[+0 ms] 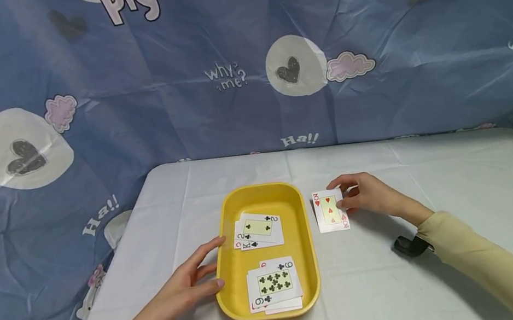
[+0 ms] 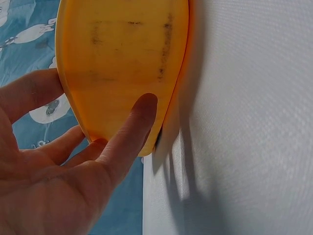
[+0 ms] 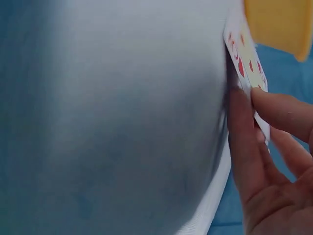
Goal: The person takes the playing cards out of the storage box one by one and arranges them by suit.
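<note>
A three of hearts playing card [image 1: 328,220] is pinched between the thumb and fingers of my right hand [image 1: 366,196], just right of a yellow tray [image 1: 281,195]. In the right wrist view the card [image 3: 251,66] stands tilted, thumb on its face and fingers behind. My left hand [image 1: 183,287] touches the tray's left side with fairly straight fingers. The left wrist view shows its thumb [image 2: 145,105] against the tray's outer wall. Inside the tray lie two loose piles: a two of clubs [image 1: 258,228] tops the far one, a nine of clubs [image 1: 275,284] the near one.
A white cloth [image 1: 381,296] covers the table under the tray. Behind it hangs a blue printed curtain [image 1: 206,123]. A black strap piece [image 1: 411,246] hangs from the right wrist.
</note>
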`<state>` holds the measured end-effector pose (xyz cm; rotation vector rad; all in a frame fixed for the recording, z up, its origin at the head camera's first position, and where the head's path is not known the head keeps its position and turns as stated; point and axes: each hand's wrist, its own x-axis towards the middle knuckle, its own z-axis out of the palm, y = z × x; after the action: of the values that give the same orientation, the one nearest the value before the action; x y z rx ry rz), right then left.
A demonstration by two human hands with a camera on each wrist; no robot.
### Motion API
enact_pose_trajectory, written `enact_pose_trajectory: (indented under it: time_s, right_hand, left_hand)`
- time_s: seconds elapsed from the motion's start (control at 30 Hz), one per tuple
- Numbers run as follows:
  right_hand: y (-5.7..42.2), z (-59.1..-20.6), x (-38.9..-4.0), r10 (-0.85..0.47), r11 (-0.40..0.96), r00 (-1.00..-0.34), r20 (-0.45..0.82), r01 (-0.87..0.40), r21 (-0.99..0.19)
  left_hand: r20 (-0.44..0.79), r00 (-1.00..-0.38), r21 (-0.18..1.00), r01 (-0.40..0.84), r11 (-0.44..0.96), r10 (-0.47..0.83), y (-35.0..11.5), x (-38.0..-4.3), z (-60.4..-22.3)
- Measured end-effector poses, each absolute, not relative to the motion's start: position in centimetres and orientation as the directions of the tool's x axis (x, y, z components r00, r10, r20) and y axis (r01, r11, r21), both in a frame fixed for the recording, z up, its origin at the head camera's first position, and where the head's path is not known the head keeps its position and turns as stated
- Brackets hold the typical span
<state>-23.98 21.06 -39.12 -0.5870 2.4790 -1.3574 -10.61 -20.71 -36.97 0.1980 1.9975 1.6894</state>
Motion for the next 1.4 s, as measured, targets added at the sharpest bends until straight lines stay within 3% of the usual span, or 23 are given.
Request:
enact_pose_trajectory:
  time_s: [0.13,0.4,0.57,0.83,1.07,1.4]
  right_hand:
    - [20.7,-39.3,-24.1,-0.449,0.636,-0.894,-0.001,-0.318,-0.703]
    - [20.5,-39.5,-24.2,-0.45,0.68,-0.893,0.005,-0.347,-0.646]
    - [20.1,-39.1,-24.0,-0.443,0.64,-0.892,0.088,-0.383,-0.666]
    - [16.6,-36.3,-22.7,-0.454,0.455,-0.853,0.256,-0.47,-0.757]
    - [12.3,-35.7,-21.4,-0.566,0.317,-0.776,0.277,-0.515,-0.796]
    - [8.6,-35.6,-23.1,-0.765,0.309,-0.627,0.148,-0.558,-0.771]
  left_hand:
    - [-0.275,-0.859,0.957,-0.198,0.214,0.432,-20.8,-10.7,-37.0]
    - [-0.265,-0.858,0.96,-0.19,0.208,0.44,-21.0,-10.8,-37.0]
    - [-0.271,-0.858,0.958,-0.197,0.207,0.437,-21.0,-10.7,-37.0]
    - [-0.275,-0.864,0.955,-0.195,0.224,0.423,-21.1,-10.7,-37.0]
    - [-0.281,-0.864,0.954,-0.203,0.222,0.417,-21.0,-10.6,-37.0]
    - [-0.256,-0.853,0.964,-0.192,0.184,0.455,-21.2,-10.7,-37.3]
